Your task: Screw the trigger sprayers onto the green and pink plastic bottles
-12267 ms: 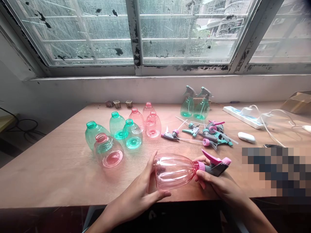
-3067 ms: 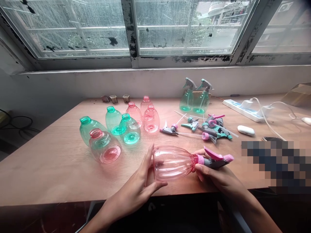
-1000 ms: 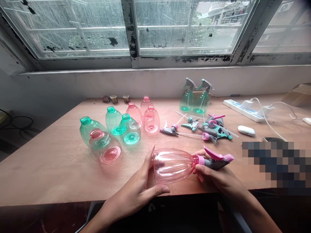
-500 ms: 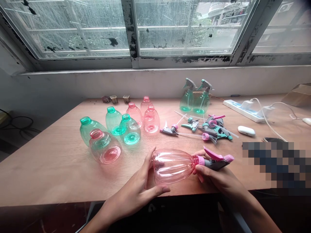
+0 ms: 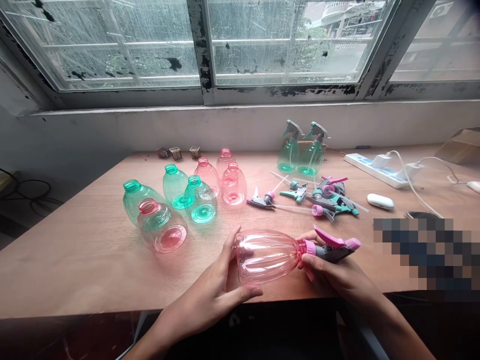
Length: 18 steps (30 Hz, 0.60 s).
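Observation:
A clear pink spray bottle (image 5: 266, 255) lies sideways just above the table's front edge, its base pointing left. My left hand (image 5: 217, 290) cups the base, thumb under and fingers over it. My right hand (image 5: 333, 275) is closed round the pink collar and the grey and pink trigger head (image 5: 333, 247) screwed on its neck. Behind the bottle lies a heap of loose trigger heads (image 5: 326, 197) with dip tubes.
Several open pink and green bottles (image 5: 180, 200) stand at the middle left of the wooden table (image 5: 93, 260). Two finished green spray bottles (image 5: 300, 150) stand at the back. A power strip (image 5: 375, 172) with cables, a white case (image 5: 380, 201) and a blurred patch lie right.
Hardly anything differs over the last second: both hands keep their hold on the pink bottle, which has shifted only slightly.

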Motion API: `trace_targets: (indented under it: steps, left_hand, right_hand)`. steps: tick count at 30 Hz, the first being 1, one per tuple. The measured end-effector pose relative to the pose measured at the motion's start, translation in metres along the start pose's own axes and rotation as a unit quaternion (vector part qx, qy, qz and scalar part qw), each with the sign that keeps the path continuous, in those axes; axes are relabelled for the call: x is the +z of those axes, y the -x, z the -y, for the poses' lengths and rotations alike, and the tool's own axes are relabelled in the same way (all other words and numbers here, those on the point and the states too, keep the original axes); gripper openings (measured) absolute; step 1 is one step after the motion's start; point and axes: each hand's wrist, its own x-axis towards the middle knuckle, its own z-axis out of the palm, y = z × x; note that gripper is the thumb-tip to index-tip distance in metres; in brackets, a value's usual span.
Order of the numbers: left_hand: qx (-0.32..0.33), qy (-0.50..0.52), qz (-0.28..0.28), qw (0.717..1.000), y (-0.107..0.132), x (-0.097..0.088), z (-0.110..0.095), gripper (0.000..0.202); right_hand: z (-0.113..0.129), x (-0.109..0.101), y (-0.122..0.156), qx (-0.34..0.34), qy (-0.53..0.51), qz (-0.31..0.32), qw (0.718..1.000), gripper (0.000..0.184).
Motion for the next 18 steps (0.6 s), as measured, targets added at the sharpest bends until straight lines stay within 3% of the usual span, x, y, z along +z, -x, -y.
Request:
trace_targets:
  steps: [18]
  left_hand:
    - [-0.017,-0.012,0.019,1.000,-0.0013,-0.0020,0.0006,0.105]
  right_hand:
    - [-0.0015,-0.0076,-0.0017,0.005,0.047,0.037,0.998,0.032]
